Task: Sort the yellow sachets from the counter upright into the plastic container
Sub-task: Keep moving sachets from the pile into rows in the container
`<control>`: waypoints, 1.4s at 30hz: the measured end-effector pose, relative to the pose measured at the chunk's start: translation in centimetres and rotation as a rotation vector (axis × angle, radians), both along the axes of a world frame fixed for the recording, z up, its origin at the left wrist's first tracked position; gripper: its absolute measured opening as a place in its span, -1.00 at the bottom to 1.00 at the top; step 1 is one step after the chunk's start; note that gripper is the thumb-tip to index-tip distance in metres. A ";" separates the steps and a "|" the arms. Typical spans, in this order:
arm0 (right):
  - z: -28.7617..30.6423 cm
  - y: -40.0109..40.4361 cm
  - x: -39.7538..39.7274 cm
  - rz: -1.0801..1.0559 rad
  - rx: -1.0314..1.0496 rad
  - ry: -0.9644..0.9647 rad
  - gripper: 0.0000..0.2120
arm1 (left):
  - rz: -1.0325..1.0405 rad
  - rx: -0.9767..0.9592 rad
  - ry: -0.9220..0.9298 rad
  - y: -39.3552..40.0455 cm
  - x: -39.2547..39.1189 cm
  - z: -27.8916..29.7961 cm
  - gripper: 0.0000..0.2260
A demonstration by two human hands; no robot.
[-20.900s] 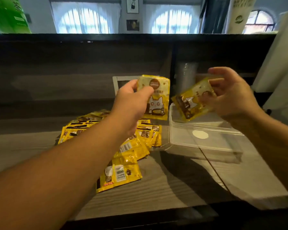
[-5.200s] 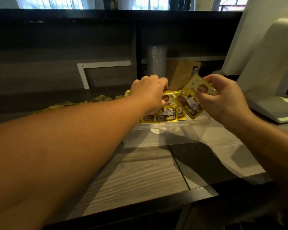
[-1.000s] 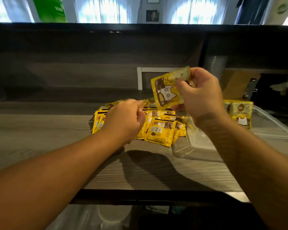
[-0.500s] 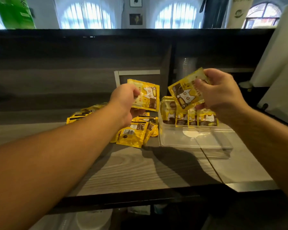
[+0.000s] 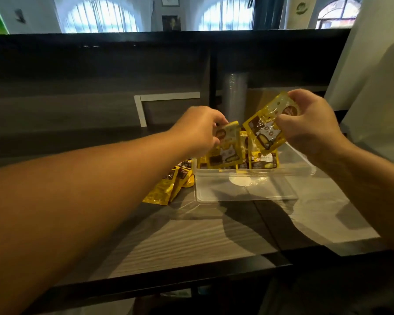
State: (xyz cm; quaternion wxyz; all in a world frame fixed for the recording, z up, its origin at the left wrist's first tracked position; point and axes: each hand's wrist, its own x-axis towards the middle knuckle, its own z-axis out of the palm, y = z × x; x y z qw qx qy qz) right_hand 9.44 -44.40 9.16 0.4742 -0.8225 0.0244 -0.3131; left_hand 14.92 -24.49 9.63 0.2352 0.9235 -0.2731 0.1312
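Observation:
A clear plastic container (image 5: pixel 246 189) sits on the wooden counter, with a row of yellow sachets (image 5: pixel 263 159) standing upright along its far wall. My left hand (image 5: pixel 198 130) pinches the top of a yellow sachet (image 5: pixel 225 148) whose lower end is inside the container's left end, against that row. My right hand (image 5: pixel 309 123) grips another yellow sachet (image 5: pixel 265 128), tilted, in the air above the row. Loose sachets (image 5: pixel 166 185) lie flat on the counter just left of the container; my left forearm hides most of that pile.
A dark raised back wall runs behind the counter, with a stack of clear cups (image 5: pixel 234 96) in a recess. A white appliance (image 5: pixel 378 92) stands at the right. The counter's dark front edge (image 5: pixel 191 273) is close to me.
My left hand carried its sachet right and down into the container's left end. My right hand moved slightly right, still holding its sachet above the row.

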 end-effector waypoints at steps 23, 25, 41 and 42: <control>-1.0 4.1 4.8 -0.116 -1.091 0.162 -0.75 | 0.162 -0.032 0.055 -0.3 3.3 -2.3 -0.50; -1.0 4.4 5.1 -0.143 -1.131 0.195 -0.64 | 0.158 -0.073 0.075 -0.1 3.3 -2.4 -0.49; 1.2 10.7 2.5 -0.009 -0.881 0.190 -0.62 | 0.226 -0.419 0.139 7.5 -0.9 -2.7 -0.61; 1.3 12.2 1.9 0.049 -0.856 0.154 -0.64 | 0.258 -0.415 0.140 8.4 -1.3 -2.9 -0.62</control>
